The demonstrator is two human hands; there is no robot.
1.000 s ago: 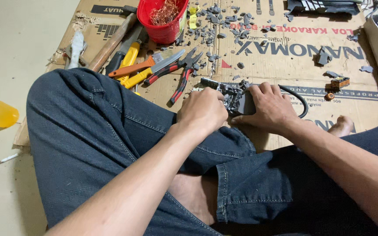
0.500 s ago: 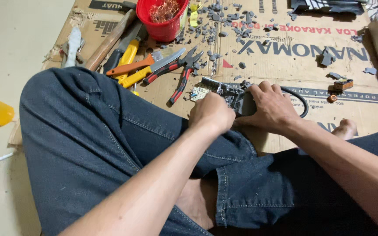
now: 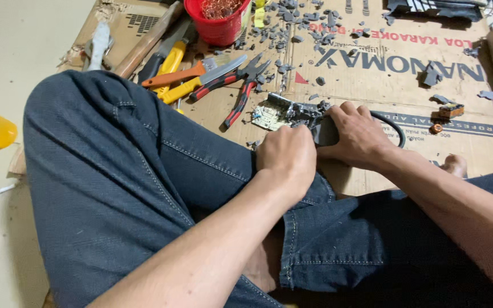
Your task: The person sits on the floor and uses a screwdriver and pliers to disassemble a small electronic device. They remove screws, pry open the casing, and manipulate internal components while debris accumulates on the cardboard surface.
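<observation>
Your left hand (image 3: 286,157) is curled into a fist just above your knee, though what it grips is hidden, while your right hand (image 3: 358,136) is clamped over the dark casing (image 3: 325,132) resting on the cardboard sheet (image 3: 372,74). A pale circuit board (image 3: 272,116) sticks out from the casing's left end. Beyond lie red-handled pliers (image 3: 241,94), yellow and orange tools, grey plastic fragments (image 3: 292,25) and a red bucket (image 3: 218,25).

pliers (image 3: 245,85) and screwdrivers (image 3: 181,77) crowd far-left cardboard (image 3: 372,177), grey shards (image 3: 300,25) beyond
</observation>
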